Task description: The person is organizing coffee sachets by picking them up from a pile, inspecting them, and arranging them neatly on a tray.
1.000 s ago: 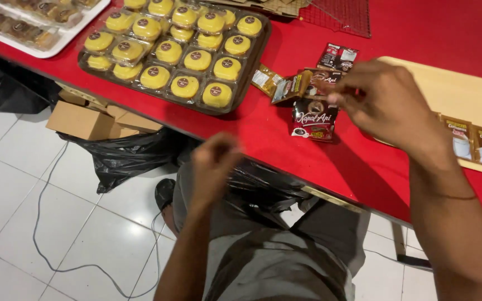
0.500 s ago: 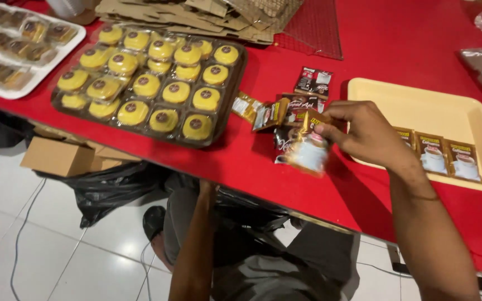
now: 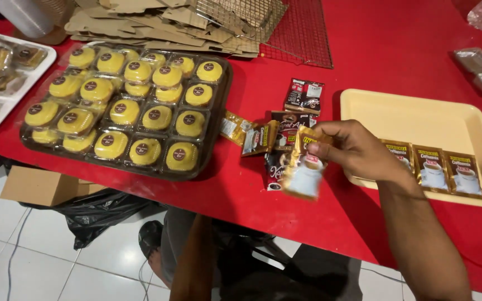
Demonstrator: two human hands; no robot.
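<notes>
Far left I've got the dark tray of yellow cakes [image 3: 124, 111] on the red table [image 3: 397, 56]. My left hand is out of view below the table edge, so can't tell its fingers. Right hand [image 3: 358, 150] pinches a gold sachet [image 3: 303, 170] above loose sachets [image 3: 274, 139], just left of the cream tray [image 3: 419, 111].

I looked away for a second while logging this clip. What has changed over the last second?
The right hand, which was reaching into the loose sachets on the red table, has pinched a gold coffee sachet in its fingers and lifted it off the pile. The left hand, earlier raised before the table edge, has dropped below it. The dark tray of yellow cakes and cream tray with three sachets stayed put.
</notes>
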